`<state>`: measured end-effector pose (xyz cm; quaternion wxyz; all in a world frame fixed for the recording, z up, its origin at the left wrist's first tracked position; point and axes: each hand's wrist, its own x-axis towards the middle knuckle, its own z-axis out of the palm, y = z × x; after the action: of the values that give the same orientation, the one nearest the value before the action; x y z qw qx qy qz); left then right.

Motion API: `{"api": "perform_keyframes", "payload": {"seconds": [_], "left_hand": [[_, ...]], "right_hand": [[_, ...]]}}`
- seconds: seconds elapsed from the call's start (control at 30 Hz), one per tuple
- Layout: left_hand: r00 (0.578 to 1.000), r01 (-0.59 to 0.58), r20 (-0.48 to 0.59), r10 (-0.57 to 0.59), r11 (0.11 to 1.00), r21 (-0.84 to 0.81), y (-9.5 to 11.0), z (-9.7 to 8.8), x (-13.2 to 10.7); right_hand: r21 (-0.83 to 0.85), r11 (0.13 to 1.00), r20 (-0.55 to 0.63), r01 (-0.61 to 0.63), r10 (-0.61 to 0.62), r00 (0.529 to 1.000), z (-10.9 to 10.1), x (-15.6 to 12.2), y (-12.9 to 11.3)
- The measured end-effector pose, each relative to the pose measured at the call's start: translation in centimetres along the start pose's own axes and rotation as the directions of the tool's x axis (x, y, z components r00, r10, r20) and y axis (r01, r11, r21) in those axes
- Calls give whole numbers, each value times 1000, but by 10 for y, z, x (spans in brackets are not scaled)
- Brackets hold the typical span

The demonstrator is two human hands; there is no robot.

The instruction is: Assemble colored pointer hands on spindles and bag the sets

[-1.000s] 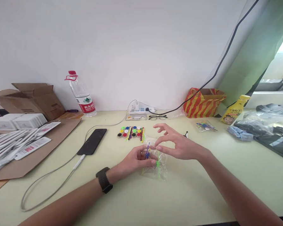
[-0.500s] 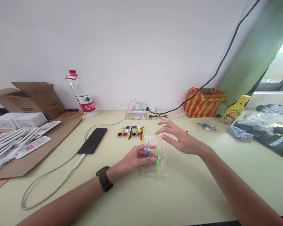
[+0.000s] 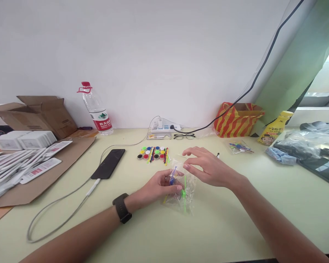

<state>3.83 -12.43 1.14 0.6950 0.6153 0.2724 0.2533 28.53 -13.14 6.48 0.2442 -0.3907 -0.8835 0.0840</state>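
A clear plastic bag (image 3: pixel 190 199) with blue, green and yellow plastic pieces inside is held by my left hand (image 3: pixel 156 187), thumb in front and fingers behind. A dark watch sits on that wrist. My right hand (image 3: pixel 208 166) hovers over the bag's upper right side, fingers bent and apart, with nothing visible in them. Just beyond the bag, several small round coloured discs (image 3: pixel 146 156) lie in rows, with bundles of thin coloured strips (image 3: pixel 151 155) between and beside them.
A black phone (image 3: pixel 108 164) on a white cable lies left. Behind stand a water bottle (image 3: pixel 103 124), a power strip (image 3: pixel 164 126) and glasses (image 3: pixel 184 136). Right are a striped bag (image 3: pixel 235 122), another small packet (image 3: pixel 239 147) and a yellow bottle (image 3: pixel 274 129). A cardboard box (image 3: pixel 41 117) stands far left.
My right hand has come slightly lower and nearer the bag's upper edge. My left hand keeps its hold on the bag, almost still. The view has shifted a little.
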Motion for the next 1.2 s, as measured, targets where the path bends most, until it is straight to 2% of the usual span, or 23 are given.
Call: {"api": "perform_keyframes", "payload": {"seconds": [0.1,0.23,0.4,0.47,0.53,0.7,0.8,0.9,0.97,1.0,1.07,1.2], "left_hand": [[1000,17,-15,-17,1000,2,0,0,0],[998,54,-31,-54,999,-10,-2,-1,0],[1000,25,-3,-25,1000,-10,-2,0,0],[1000,25,-5,-25,1000,-12,-2,0,0],[1000,25,-13,-25,1000,-14,-2,1,1],[999,23,-30,-25,997,-70,-3,0,2],[996,45,-71,-54,991,-126,-5,-3,3],[989,74,-112,-97,978,-193,-5,-7,4],[985,88,-121,-119,969,-232,-5,-8,5],[984,93,-124,-126,965,-245,-4,-9,5],[983,95,-127,-130,962,-255,-4,-9,6],[985,87,-126,-121,965,-246,-4,-8,6]], "right_hand": [[15,1000,-68,25,-24,997,3,3,1],[215,974,-143,-76,109,984,2,7,6],[512,832,-41,-213,271,962,4,6,25],[583,774,-13,-245,311,950,5,5,33],[599,759,-6,-254,322,947,5,5,38],[547,797,-15,-256,315,949,3,4,45],[476,834,-106,-281,371,923,-6,-1,63],[250,903,-212,-348,402,891,-20,-14,96],[68,881,-218,-468,471,855,-30,-27,120],[-3,853,-185,-522,513,838,-34,-33,131],[-61,830,-67,-555,551,832,-40,-44,148],[-20,819,49,-573,573,818,-39,-52,157]]}}
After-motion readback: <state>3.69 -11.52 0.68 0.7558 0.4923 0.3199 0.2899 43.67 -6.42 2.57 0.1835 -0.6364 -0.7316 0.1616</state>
